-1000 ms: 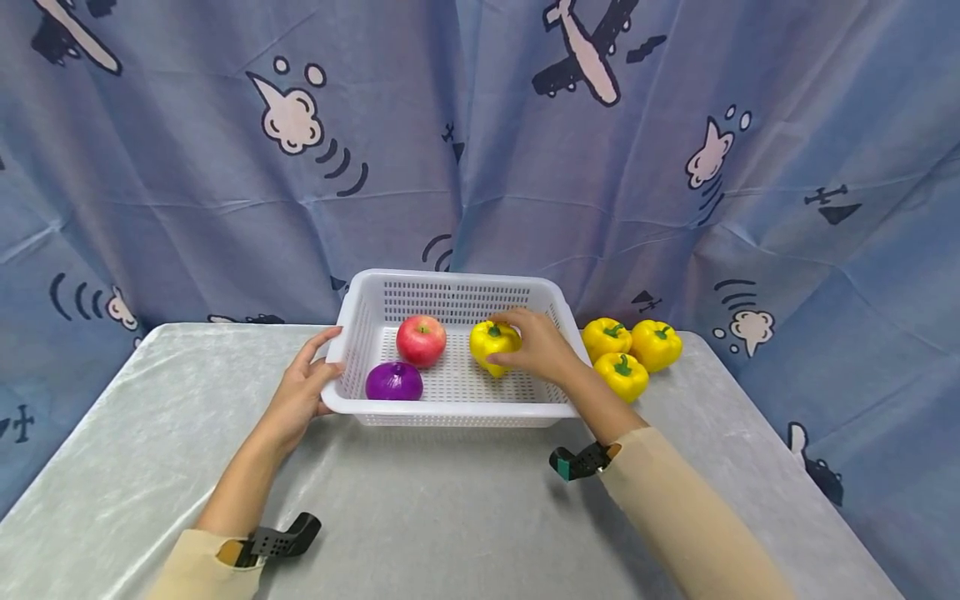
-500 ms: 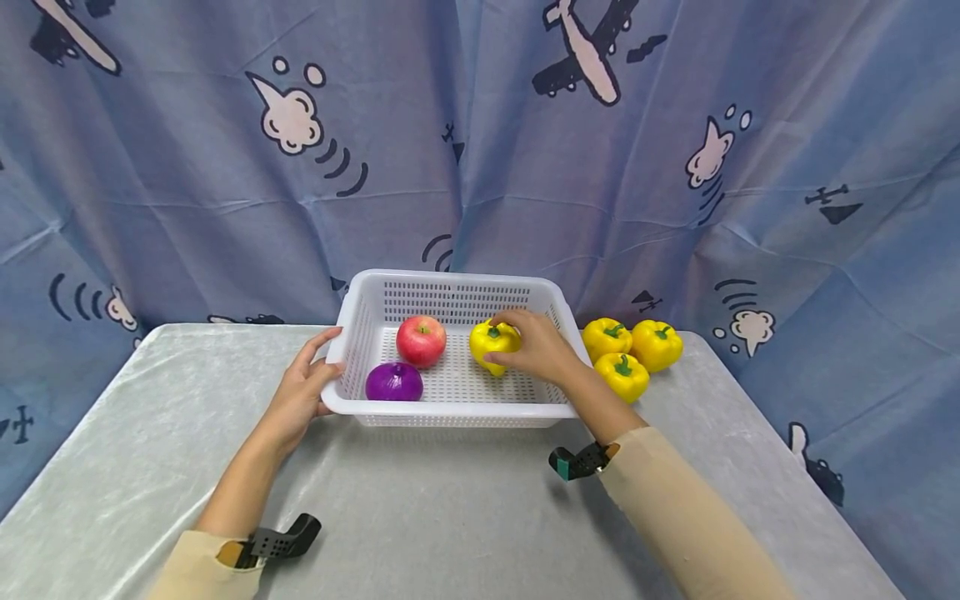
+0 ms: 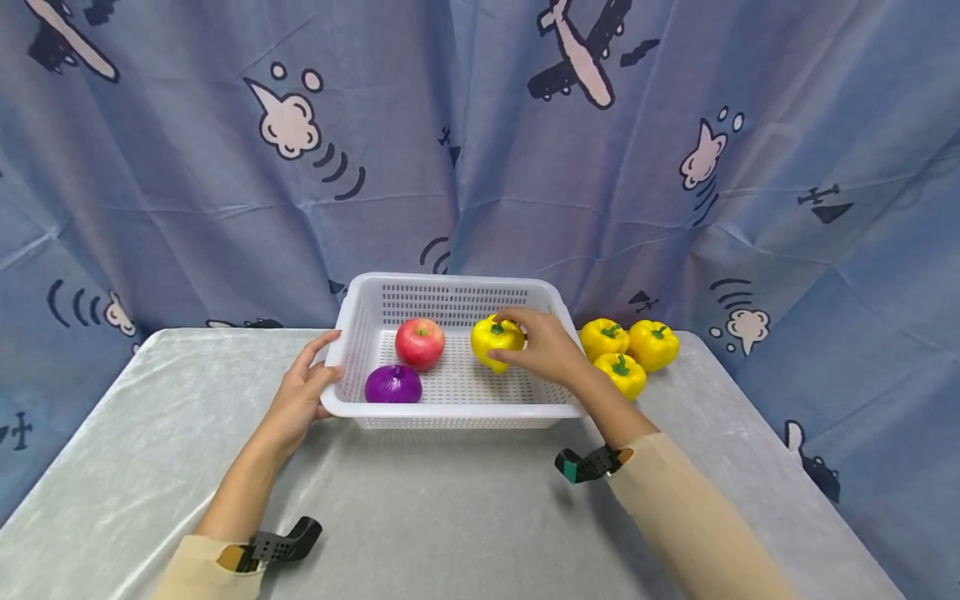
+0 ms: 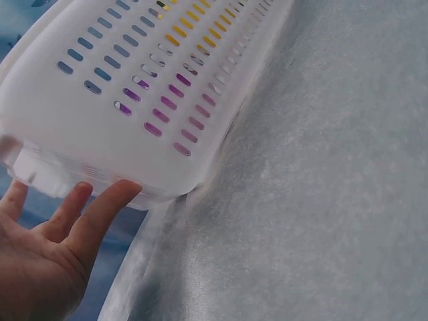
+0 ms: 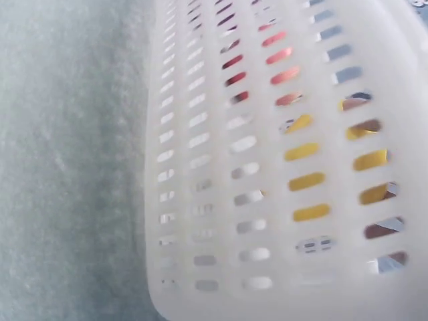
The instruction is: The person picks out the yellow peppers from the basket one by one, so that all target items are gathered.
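A white plastic basket (image 3: 450, 410) with slotted walls stands on the table. My left hand (image 3: 296, 396) grips its left end at the rim; in the left wrist view, fingers (image 4: 110, 200) touch that end. Inside the basket, my right hand (image 3: 549, 346) holds a yellow bell pepper (image 3: 495, 343) between thumb and fingers, stem up. Through the slots in the right wrist view, the yellow pepper (image 5: 307, 180) shows in the upper rows, but the right hand is mostly hidden. A red apple (image 3: 420, 343) and a purple onion (image 3: 393, 384) lie in the basket's left half.
Three more yellow bell peppers (image 3: 621, 375) sit close together on the table just right of the basket. A pale grey cloth covers the table (image 3: 450, 517). Behind it hangs a blue curtain (image 3: 420, 125) with airplane prints.
The right hand and the pepper have shifted slightly right and up since half a second ago. The left hand keeps its place on the basket. The whole head view has moved a little.
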{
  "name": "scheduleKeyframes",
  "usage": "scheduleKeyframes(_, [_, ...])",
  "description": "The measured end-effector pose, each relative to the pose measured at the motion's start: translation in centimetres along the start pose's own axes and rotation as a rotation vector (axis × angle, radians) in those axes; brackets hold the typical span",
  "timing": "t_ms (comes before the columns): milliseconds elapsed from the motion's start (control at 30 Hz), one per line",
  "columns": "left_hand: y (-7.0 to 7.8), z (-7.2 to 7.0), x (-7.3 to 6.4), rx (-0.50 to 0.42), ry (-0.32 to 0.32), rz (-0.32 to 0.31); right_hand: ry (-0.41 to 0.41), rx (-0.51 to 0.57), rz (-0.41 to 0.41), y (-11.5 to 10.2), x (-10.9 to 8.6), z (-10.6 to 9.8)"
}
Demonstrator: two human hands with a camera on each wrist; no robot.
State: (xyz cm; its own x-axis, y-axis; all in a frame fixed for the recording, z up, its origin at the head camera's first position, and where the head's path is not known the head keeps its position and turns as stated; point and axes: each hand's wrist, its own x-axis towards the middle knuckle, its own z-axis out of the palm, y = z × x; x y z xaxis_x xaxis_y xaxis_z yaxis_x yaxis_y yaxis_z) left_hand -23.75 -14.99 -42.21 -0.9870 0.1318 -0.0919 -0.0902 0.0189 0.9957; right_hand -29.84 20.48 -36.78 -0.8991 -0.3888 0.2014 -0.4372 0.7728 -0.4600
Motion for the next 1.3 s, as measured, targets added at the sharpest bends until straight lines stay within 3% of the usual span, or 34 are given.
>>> scheduleKeyframes(400, [-0.1, 0.1, 0.0, 0.000, 0.000, 0.004, 0.097, -0.014, -0.063, -0.1, -2.7, -1.9])
scheduleKeyframes(700, [-0.2, 0.0, 0.1, 0.008, -0.004, 0.005, 0.149, 0.020, -0.035, 0.0, -5.0, -3.5])
scheduleKeyframes(833, [-0.2, 0.0, 0.1, 0.010, -0.008, 0.005, 0.180, -0.017, -0.038, 0.1, -6.0, -4.2])
scheduleKeyframes(967, [-0.2, 0.0, 0.0, 0.010, -0.008, 0.005, 0.234, -0.042, -0.052, 0.5, -6.8, -4.5])
scheduleKeyframes(1300, [-0.3, 0.0, 0.0, -0.006, -0.012, 0.017, 0.409, 0.019, -0.018, 0.9, -9.7, -6.2])
